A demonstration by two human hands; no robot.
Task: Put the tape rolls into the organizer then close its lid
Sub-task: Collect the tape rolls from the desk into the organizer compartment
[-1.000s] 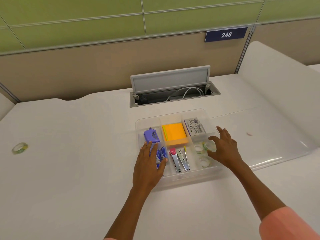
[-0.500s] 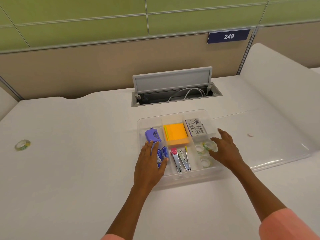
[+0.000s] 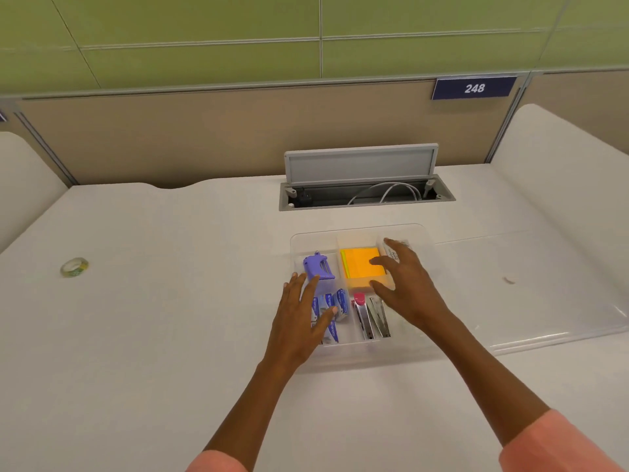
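1. One tape roll (image 3: pixel 74 267) lies alone near the table's (image 3: pixel 170 335) left edge, well apart from the organizer (image 3: pixel 429 238). I cannot see any rolls inside; my right hand hides the right compartments.
2. The organizer sits at mid-table, its clear lid (image 3: pixel 544 301) lying open flat toward the right edge.
3. My left hand (image 3: pixel 299 321) rests spread and empty on the organizer's left side, over the blue packets (image 3: pixel 335 310). My right hand (image 3: pixel 405 284) is open and empty, fingers splayed above the orange notes (image 3: pixel 357 265).
4. Risk, as I judge it: closing the lid now would leave that roll outside. A quick reach left could also drag the light organizer or knock the purple tool (image 3: pixel 318 265).
5. Room: the table between organizer and roll is bare, so the reach is clear. The open cable hatch (image 3: pixel 366 195) lies behind, out of the path.
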